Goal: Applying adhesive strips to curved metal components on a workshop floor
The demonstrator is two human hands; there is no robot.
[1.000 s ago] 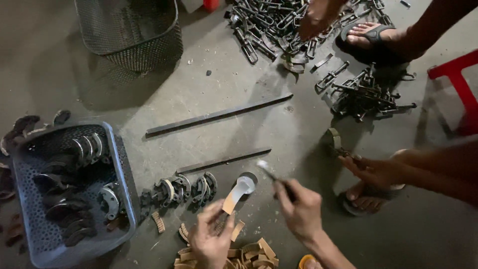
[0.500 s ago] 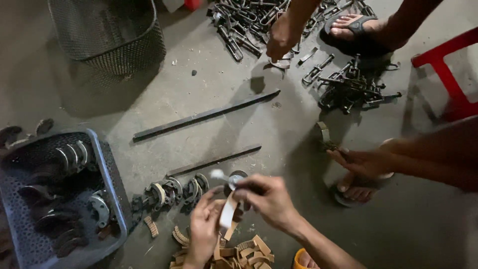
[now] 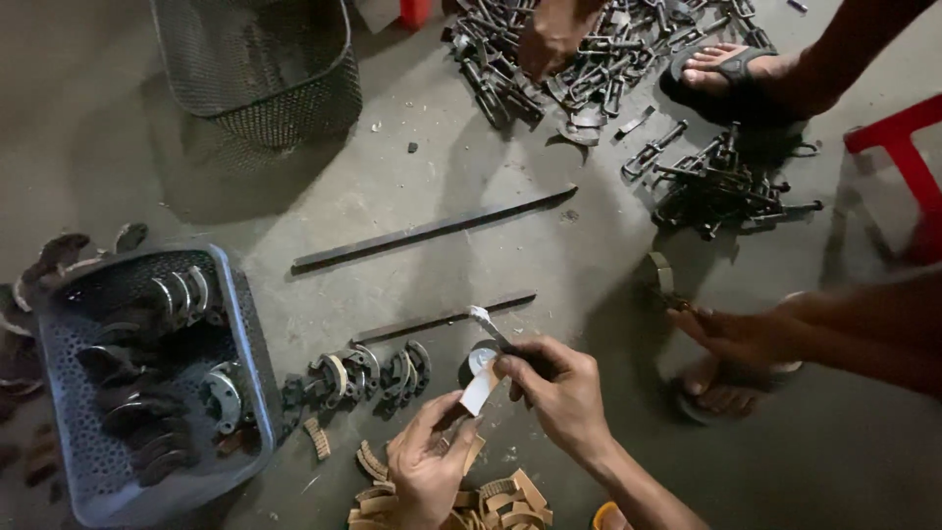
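My left hand (image 3: pixel 424 469) holds a curved pale strip (image 3: pixel 481 392) upright by its lower end, just above the concrete floor. My right hand (image 3: pixel 559 388) grips a small brush (image 3: pixel 489 327) by the handle, its whitish bristle end pointing up and left, close to the strip's top. A small round tin (image 3: pixel 482 355) sits on the floor right behind the strip. Below my hands lies a heap of several tan curved strips (image 3: pixel 496 496). A row of curved metal shoes (image 3: pixel 368 371) stands on edge to the left of my hands.
A blue perforated crate (image 3: pixel 245 334) of metal shoes sits at the left, a wire basket (image 3: pixel 294 108) at top left. Two dark flat bars (image 3: pixel 432 228) lie on the floor. Other people's hands, sandalled feet and piles of metal parts (image 3: pixel 721 182) fill the top and right, beside a red stool (image 3: pixel 908 147).
My right hand has swung in from the right and brought the brush over the tin to the strip. My left hand has raised the strip slightly.
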